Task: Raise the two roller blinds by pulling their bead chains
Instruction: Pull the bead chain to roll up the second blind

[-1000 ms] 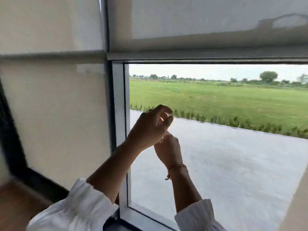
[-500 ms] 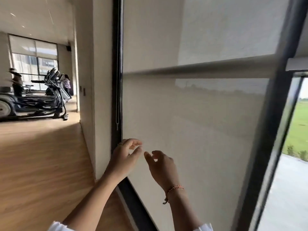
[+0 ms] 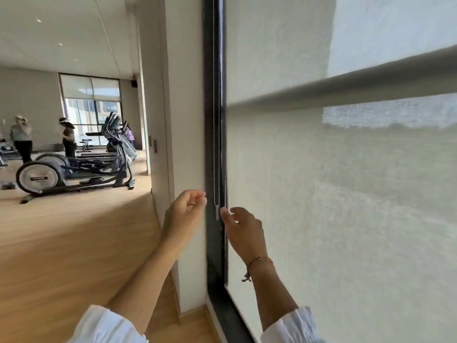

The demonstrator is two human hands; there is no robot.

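A pale roller blind [image 3: 333, 194] covers the window on the right, and its thick bottom bar [image 3: 346, 87] slants across the upper part of the view. A thin bead chain [image 3: 214, 120] hangs down the black window frame [image 3: 215, 243] and ends in a small grey weight [image 3: 217, 212]. My left hand [image 3: 185, 214] is just left of the chain's lower end, fingers curled, holding nothing. My right hand [image 3: 243, 230] is just right of the weight, fingers apart, fingertips almost touching it. The second blind is out of view.
A white wall column [image 3: 183, 120] stands left of the frame. Beyond it lies a wooden gym floor [image 3: 61, 243] with an elliptical trainer [image 3: 74, 169]. Two people [image 3: 22, 142] stand far back near a large window [image 3: 91, 105].
My view swung left from the open window to the left blind's edge. Both hands let go of the first chain and now flank the second chain's lower end.
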